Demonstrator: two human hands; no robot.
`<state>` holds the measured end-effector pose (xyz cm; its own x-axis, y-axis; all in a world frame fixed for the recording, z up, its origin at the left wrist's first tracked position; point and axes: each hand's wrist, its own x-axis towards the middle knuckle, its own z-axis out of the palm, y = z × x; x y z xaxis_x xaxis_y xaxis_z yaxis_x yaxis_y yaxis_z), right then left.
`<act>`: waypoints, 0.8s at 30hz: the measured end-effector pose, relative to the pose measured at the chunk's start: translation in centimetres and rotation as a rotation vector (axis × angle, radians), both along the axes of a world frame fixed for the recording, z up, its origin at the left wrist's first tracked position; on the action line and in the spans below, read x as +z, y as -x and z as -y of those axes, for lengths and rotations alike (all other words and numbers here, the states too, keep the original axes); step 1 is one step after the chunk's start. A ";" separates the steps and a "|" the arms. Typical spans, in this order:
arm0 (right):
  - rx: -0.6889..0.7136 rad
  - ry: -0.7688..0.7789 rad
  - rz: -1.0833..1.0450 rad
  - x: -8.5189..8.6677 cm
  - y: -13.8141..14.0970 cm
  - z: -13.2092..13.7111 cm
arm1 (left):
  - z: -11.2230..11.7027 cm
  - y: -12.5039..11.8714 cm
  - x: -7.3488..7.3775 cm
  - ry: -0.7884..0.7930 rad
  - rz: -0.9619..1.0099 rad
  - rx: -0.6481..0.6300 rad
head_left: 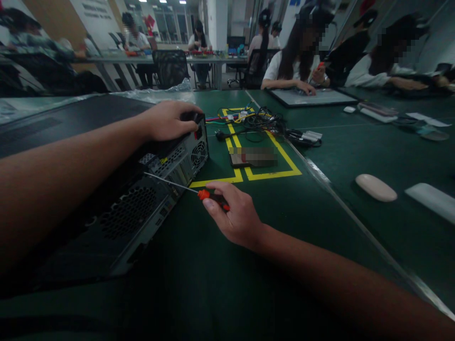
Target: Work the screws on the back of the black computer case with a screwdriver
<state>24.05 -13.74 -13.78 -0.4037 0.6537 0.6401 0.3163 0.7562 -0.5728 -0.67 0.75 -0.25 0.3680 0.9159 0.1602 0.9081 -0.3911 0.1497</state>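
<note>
So, case: a black PC case (pixel 142 199) lies on its side on the green table (pixel 213 284), with its rear panel and fan grille (pixel 198 154) turned toward the right hand.
Left hand: the left hand (pixel 170 121) sits on the far top corner of the case, fingers curled over the edge and gripping it, nothing loose in it.
Right hand: the right hand (pixel 236 218) is just off the rear panel, fingers pinched round the red handle of a screwdriver (pixel 185 187).
Tip: the shaft angles up to the top edge of the rear panel and looks to be touching it. Can't tell if it's seated in a screw.
Done so far: not much, by my read. The upper panel looks closed on the case, and I see no loose screws beside it.
Left to do: I'd guess basically all the work along that rear edge.
Past the fan end of the case: yellow tape (pixel 273 174) boxes, a tangle of cables (pixel 259 121), a blurred flat item (pixel 253 156).
Well right of the case: a mouse (pixel 376 187) and a keyboard (pixel 432 201).
Far beyond the case: other people seated at the tables.
</note>
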 end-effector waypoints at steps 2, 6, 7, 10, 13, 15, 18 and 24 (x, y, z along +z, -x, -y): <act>-0.002 0.022 -0.003 -0.2 0.0 0.1 | 0.3 -0.1 0.1 -0.001 -0.011 0.011; 0.012 0.000 0.018 -0.4 0.0 -0.1 | 0.5 -0.3 0.2 0.006 -0.007 0.021; 0.013 -0.005 0.019 -0.5 0.0 -0.1 | 0.5 -0.3 0.2 0.010 0.001 0.018; 0.020 -0.009 0.008 -0.6 0.0 -0.3 | 0.4 -0.4 0.3 0.018 -0.002 0.025; 0.026 0.000 0.005 -0.6 0.0 -0.4 | 0.3 -0.4 0.3 0.011 -0.039 0.030; 0.028 0.001 -0.002 -0.6 0.0 -0.4 | 0.3 -0.4 0.3 0.002 -0.046 0.023; 0.038 -0.013 -0.026 -0.5 0.0 -0.4 | 0.4 -0.4 0.4 0.002 -0.049 0.017; 0.033 0.013 -0.009 -0.6 -0.1 -0.4 | 0.5 -0.5 0.4 0.017 -0.045 0.031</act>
<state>24.15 -13.33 -14.37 -0.4194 0.6486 0.6351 0.2866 0.7585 -0.5853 -0.20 0.26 0.13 0.3457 0.9296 0.1280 0.9258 -0.3601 0.1149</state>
